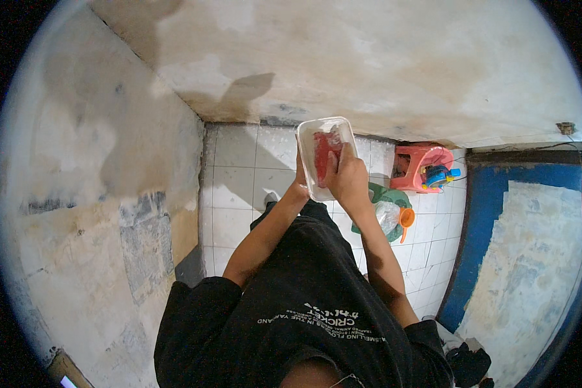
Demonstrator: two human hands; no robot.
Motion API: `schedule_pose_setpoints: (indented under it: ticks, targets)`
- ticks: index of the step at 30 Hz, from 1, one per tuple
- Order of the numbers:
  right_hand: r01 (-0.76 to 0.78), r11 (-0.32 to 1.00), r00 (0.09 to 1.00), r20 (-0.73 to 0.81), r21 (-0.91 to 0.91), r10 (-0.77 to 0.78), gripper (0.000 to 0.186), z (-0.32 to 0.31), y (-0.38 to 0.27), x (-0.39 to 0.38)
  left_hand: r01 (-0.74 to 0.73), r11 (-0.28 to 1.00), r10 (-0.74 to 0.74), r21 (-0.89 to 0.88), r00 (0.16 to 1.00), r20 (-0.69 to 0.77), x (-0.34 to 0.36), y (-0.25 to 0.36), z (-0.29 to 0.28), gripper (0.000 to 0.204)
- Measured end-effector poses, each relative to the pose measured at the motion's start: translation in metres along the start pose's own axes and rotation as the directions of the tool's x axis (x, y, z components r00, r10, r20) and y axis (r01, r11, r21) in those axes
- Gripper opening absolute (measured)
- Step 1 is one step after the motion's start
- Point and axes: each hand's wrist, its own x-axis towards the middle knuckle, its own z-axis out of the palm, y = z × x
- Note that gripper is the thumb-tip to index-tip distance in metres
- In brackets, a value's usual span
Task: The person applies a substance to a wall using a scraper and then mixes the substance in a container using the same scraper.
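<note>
In front of my body, above the tiled floor, is a white rectangular plastic tub (308, 183) with rounded corners. My left hand (300, 176) grips it along its left side, fingers mostly hidden behind the wall. Inside the tub lies a red flat putty scraper (321, 159) with whitish paste smeared near its far end. My right hand (349, 181) reaches over the right rim and closes on this scraper, thumb and fingers pressed against its face. Some whitish paste also clings to the tub's inside.
A pink plastic stool (404, 169) by the far wall bears a blue-and-yellow object (438, 175). Nearer stand a green container (385, 193), a clear plastic bag (387, 216) and an orange dipper (406, 218). Patchy walls rise ahead and left; a blue, partly coated panel (491, 213) stands right.
</note>
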Motion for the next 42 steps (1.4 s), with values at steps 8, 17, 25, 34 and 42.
schedule_pose_setpoints:
  ticks: [8,17,25,34,42]
  targets:
    - [0.02,0.998,0.998,0.062,-0.058,-0.017,0.022,0.004,0.006,-0.001,-0.03,0.999,0.033,0.032,0.996,-0.083,-0.003,-0.002,0.006,0.075]
    - [0.033,0.999,0.997,0.067,0.016,-0.034,0.022,0.008,0.004,-0.002,-0.013,0.998,0.012,0.056,1.0,0.003,-0.004,0.003,0.002,0.075]
    - [0.005,0.999,0.996,0.085,0.032,-0.007,0.022,0.008,-0.001,-0.001,-0.121,0.949,0.155,0.292,0.983,-0.095,-0.008,0.005,-0.02,0.075]
    - [0.044,0.996,0.998,0.044,0.081,-0.048,0.015,0.003,-0.003,-0.001,-0.109,0.924,0.162,0.367,0.98,-0.115,-0.009,0.013,-0.041,0.126]
    - [0.078,0.994,0.996,0.033,0.074,-0.08,0.014,0.003,-0.005,-0.002,-0.007,0.963,0.052,0.269,0.986,-0.161,-0.007,0.016,-0.023,0.115]
